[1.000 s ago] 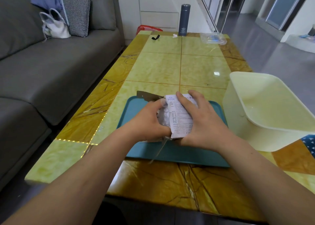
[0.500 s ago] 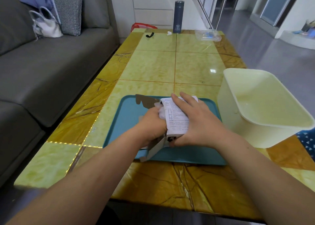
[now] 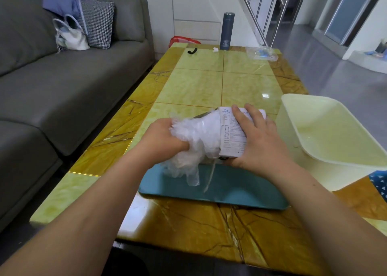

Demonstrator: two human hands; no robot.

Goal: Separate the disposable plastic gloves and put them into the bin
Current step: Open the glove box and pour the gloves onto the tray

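Observation:
A wad of clear disposable plastic gloves point(image 3: 194, 141) sticks out of the left end of a small white printed box point(image 3: 232, 133), held above a teal tray point(image 3: 230, 190). My left hand point(image 3: 161, 138) grips the wad of gloves, and loose glove ends hang down toward the tray. My right hand point(image 3: 257, 137) holds the box from above, fingers wrapped over its top. The pale cream plastic bin point(image 3: 326, 137) stands on the table just right of my right hand, with nothing visible inside it.
The yellow-green and brown marble table point(image 3: 209, 87) holds a dark flask point(image 3: 227, 31), a black clip point(image 3: 192, 51) and a clear plastic bag point(image 3: 262, 53) at its far end. A grey sofa point(image 3: 62, 76) with a bag and cushion runs along the left.
My left hand has pulled a wad of gloves out of the box toward the left. Both hands and the box have lifted a little above the tray.

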